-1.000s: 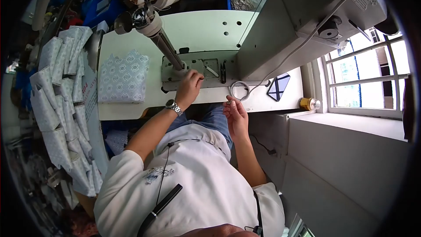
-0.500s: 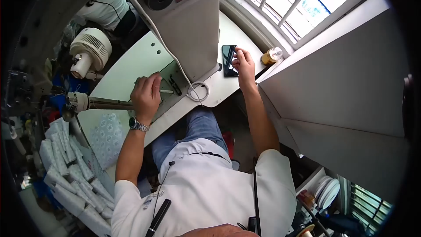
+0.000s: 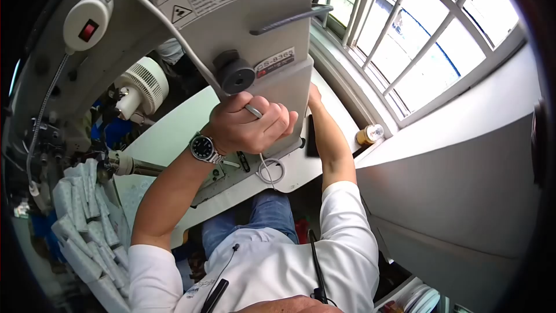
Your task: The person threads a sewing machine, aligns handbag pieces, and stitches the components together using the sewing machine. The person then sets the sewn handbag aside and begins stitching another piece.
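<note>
My left hand [image 3: 252, 123], with a ring and a wristwatch [image 3: 202, 147], is raised in front of the grey machine column [image 3: 284, 95]. Its fingers are curled; whatever they may hold is hidden. A white cord [image 3: 168, 20] passes behind this hand, and I cannot tell if they touch. Just above it is a round black knob [image 3: 237, 75]. My right hand [image 3: 314, 95] reaches past the column's right side, its fingers hidden. Beneath that forearm, a dark phone [image 3: 312, 137] lies partly covered on the white tabletop [image 3: 237, 192].
A white switch box [image 3: 87, 21] hangs at upper left. Wrapped white rolls [image 3: 81, 249] are piled at lower left, below a fan [image 3: 145, 85]. A jar with a yellowish body [image 3: 369, 134] stands by the barred window [image 3: 428, 29]. A coil of cord [image 3: 270, 171] rests on the table edge.
My left hand has risen from the table to in front of the column. My right hand has moved from the phone to behind the column's side. The view has shifted upward.
</note>
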Motion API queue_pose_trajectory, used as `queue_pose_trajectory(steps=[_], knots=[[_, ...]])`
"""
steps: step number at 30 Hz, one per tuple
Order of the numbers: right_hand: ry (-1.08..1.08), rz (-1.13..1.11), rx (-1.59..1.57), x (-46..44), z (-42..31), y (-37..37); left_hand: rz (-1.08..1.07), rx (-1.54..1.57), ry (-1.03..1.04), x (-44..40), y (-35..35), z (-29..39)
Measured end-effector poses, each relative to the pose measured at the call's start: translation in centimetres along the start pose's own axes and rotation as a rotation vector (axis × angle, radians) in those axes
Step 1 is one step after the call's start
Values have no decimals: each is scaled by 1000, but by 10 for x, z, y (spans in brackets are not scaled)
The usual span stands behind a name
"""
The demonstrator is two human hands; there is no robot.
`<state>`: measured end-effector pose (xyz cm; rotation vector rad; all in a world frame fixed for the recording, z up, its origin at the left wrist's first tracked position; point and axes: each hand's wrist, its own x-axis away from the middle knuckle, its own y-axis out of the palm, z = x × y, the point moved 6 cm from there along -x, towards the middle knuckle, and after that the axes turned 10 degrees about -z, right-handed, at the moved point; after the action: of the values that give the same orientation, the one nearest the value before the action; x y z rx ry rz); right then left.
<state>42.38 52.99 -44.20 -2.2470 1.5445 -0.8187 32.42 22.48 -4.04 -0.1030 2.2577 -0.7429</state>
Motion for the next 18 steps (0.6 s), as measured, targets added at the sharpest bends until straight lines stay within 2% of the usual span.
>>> queue_pose_trajectory(steps=[1,3,4,6,8,9,18], knots=[[44,-11,242,-14,-8,12,-11,-35,17,-1,-2,0],[-140,-83,217,-47,-99,69,20,-49,24,5,1,-1],[-241,-126,170,-31,-120,97,-2,-143,73,8,3,2],[-412,-216,67,17,-106,117,-22,-166,93,17,11,8],[-533,-302,-30,40,-75,100,43,-124,56,12,1,2],[-568,-335,-77,39,-84,88,26,-167,30,11,2,1],[-603,-407,-635,-10,-146,92,70,-36,36,11,-1,2]])
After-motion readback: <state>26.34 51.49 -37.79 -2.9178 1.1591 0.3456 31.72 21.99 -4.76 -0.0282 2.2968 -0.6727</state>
